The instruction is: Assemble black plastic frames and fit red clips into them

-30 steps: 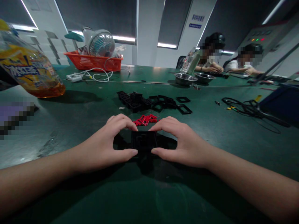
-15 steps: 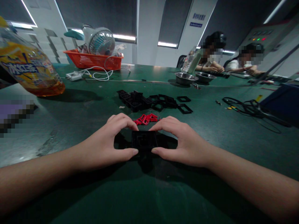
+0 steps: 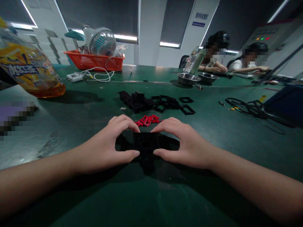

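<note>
The small black plastic block (image 3: 146, 142) is in the middle, between the 2 hands, over the green table (image 3: 151, 198). The left hand (image 3: 111, 143) pinches its left end between thumb and fingers. The right hand (image 3: 181, 143) pinches its right end the same way. Both hands are curved, with open space inside the curve. I cannot tell if the block touches the table.

Just past the block is a little pile of thin red plastic frames (image 3: 148, 120). Farther past the block is a heap of black plastic pieces (image 3: 136, 102), and to the right of that heap lie flat black square frames (image 3: 187, 109). Far to the left of the block stands a big clear bottle with a yellow label (image 3: 30, 67). Far past the block, to the left, is a red plastic basket (image 3: 97, 61) with a round fan (image 3: 103, 42) in it. Far past it to the right are 2 shiny metal bowls (image 3: 188, 79) and 2 people (image 3: 215, 53).
</note>
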{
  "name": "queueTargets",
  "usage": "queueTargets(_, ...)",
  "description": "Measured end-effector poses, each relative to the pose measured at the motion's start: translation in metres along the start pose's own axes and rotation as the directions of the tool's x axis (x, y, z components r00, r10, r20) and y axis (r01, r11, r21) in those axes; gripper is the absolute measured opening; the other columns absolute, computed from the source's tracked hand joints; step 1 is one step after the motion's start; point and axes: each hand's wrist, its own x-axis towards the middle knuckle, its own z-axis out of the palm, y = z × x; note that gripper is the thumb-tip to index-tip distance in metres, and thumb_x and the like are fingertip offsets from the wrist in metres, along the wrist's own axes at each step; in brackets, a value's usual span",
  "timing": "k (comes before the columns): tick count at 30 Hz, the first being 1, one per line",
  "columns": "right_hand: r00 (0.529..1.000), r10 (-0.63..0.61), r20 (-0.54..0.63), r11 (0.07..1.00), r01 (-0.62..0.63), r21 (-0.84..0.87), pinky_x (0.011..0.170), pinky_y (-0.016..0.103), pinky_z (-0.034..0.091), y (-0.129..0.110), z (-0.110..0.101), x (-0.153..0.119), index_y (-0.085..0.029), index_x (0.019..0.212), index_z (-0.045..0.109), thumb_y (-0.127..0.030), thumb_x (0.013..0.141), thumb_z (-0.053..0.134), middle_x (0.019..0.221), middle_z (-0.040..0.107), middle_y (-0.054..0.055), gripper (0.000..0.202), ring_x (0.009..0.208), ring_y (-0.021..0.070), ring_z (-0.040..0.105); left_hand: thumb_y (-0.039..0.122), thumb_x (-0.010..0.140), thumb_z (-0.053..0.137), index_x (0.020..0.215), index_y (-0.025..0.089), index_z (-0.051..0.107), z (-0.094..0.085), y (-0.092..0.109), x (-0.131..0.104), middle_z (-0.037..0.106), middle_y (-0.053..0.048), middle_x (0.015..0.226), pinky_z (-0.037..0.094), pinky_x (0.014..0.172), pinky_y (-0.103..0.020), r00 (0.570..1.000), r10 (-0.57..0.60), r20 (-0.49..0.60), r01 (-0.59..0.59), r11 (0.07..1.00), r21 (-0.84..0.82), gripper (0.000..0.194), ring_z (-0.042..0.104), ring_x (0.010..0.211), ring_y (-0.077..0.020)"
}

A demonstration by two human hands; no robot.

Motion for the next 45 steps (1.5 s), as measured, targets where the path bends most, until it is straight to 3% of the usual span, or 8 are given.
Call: queueTargets(45,1.0,0.006,0.018,1.0,-0.006,-0.002,0.087,0.036,0.047,0.0007,-0.0001,0.0003,-0.016,0.106,0.066,-0.031,0.078,0.075,0.102,0.069,0.007,0.032,0.097,0.0221,0.06,0.044,0.078,0.066,0.102,0.022,0.058,-0.0005,-0.0007,0.0012,0.055,-0.005,0.109,0.043,0.094,-0.043,1.0,0.007,0.001,-0.007,1.0,0.015,0.033,0.048,0.109,-0.0282)
